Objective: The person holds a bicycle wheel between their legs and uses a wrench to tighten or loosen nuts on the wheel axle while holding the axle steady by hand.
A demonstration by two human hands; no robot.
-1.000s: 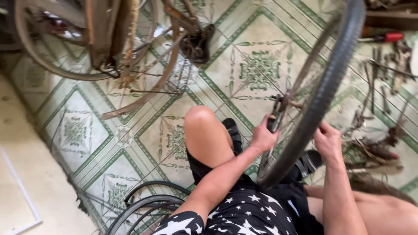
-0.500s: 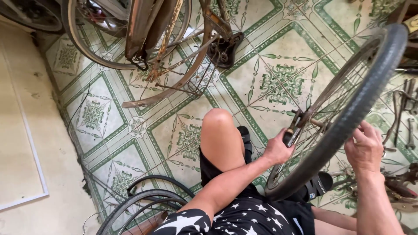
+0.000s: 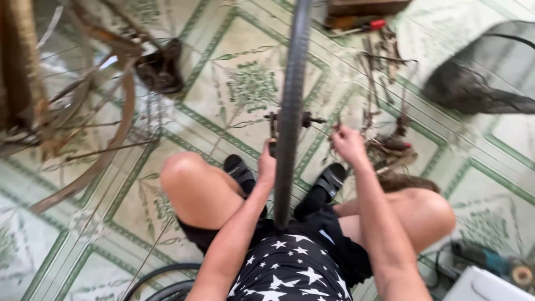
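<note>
A bicycle wheel with a black tyre point(image 3: 290, 111) stands upright, edge-on to me, between my knees. Its hub and axle point(image 3: 273, 119) stick out on both sides. My left hand point(image 3: 267, 164) is on the left side of the wheel just below the hub, fingers closed near the spokes. My right hand point(image 3: 348, 144) is on the right side, fingers pinched on a thin spoke. I sit low, in black sandals point(image 3: 329, 179) and star-patterned shorts.
A rusty bicycle frame and wheel point(image 3: 83, 111) lie at the left on the patterned tile floor. A pile of tools and metal parts point(image 3: 384, 139) sits at the right, with a red-handled tool point(image 3: 362, 25) beyond. Black tyres point(image 3: 161, 281) lie near my left side. A power tool point(image 3: 490, 262) lies at the lower right.
The wheel has swung from tilted to the right to upright and edge-on. My right hand has moved in from the tyre to the spokes near the hub. The view shifted right.
</note>
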